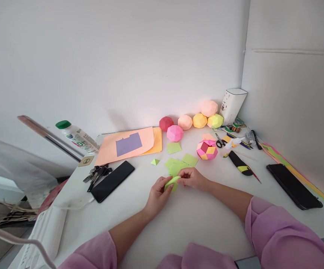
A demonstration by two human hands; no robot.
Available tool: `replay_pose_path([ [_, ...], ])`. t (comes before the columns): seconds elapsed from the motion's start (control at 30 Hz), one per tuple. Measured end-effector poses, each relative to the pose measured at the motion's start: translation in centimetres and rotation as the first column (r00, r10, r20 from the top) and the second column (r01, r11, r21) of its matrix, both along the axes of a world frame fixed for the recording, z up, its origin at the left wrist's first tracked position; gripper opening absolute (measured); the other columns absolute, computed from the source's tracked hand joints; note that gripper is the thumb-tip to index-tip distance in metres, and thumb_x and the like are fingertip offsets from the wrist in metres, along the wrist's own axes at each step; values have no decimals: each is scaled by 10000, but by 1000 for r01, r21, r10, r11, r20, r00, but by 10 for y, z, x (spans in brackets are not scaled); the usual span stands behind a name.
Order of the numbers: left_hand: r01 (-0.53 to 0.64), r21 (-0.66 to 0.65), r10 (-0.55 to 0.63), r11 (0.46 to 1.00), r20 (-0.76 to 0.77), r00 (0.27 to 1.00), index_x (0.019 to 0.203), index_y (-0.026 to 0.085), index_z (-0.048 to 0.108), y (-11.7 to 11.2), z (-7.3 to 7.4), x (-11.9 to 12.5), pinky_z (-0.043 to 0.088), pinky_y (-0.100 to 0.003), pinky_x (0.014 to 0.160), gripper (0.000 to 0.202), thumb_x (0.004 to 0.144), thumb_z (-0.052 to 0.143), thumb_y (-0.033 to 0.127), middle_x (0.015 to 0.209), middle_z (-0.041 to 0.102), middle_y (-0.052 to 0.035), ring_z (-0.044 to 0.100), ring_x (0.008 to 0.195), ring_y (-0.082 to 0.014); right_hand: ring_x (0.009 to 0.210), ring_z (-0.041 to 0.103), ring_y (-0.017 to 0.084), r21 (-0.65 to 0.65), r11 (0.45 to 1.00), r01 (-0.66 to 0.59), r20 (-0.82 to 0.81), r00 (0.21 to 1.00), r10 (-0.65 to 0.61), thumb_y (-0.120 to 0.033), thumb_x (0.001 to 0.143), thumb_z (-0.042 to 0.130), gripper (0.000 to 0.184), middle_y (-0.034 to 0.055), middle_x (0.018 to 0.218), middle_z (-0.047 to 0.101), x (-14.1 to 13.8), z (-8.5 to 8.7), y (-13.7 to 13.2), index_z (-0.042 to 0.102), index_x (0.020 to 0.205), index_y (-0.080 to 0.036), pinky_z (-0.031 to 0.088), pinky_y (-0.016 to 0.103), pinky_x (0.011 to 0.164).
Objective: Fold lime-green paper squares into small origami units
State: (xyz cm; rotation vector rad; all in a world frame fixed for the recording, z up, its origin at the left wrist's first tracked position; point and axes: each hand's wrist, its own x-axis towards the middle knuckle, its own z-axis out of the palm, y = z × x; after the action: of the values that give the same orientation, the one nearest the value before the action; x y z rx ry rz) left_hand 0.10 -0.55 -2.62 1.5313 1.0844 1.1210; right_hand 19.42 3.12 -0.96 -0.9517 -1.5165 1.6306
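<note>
Far left on the white worktop (195, 220), a green-capped bottle (77, 136) lies on its side, with a bunch of keys (97, 174) and a black phone (113, 181) just below it. Next along are the peach paper sheets (135, 144), a purple piece resting on top.

Now the centre: the left hand (157, 194) comes in low, thumb and fingers (164, 184) closed on the left end of the green paper (173, 181). The paper bows up in a curve just above the worktop, bridging both hands. The right hand (192, 178) meets it from the other side, fingers curled and pinching the right end, so the paper sits squarely between the two sets of fingertips. Just behind the hands lies a cluster of loose green squares (180, 163), and a small folded green triangle (155, 161) sits apart to their left.

Moving right, a pink-and-yellow paper ball (207, 149) stands near the squares, scissors (220, 142) are beyond it, and a second black phone (293, 185) lies well apart by the wall.
</note>
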Motion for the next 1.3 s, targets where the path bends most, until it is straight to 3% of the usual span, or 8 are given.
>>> replay_pose_path([
  [0.3,15,-48,-19,999,-75,997,968,217,695,-2,13,1,352,-237,555,249,829,550,364,692,457,6,421,612,-124,543,507,78,-58,997,48,-87,995,-53,-309,586,794,328,-43,629,561,-3,6,-2,552,750,-161,454,222,521],
  [0.47,13,-45,-18,999,-96,995,935,218,705,-2,12,0,348,-233,552,249,822,551,380,677,450,8,410,601,-123,519,508,75,-25,999,22,-86,996,-24,-349,640,757,305,-36,627,565,-3,0,1,610,825,-157,456,226,511],
  [1.3,27,-59,-33,998,-115,993,765,191,693,-3,13,1,336,-239,548,256,808,553,401,650,441,9,410,587,-122,493,496,77,-29,999,45,-52,998,-47,-346,619,768,248,-26,591,573,-2,-1,2,657,720,-148,410,211,464],
])
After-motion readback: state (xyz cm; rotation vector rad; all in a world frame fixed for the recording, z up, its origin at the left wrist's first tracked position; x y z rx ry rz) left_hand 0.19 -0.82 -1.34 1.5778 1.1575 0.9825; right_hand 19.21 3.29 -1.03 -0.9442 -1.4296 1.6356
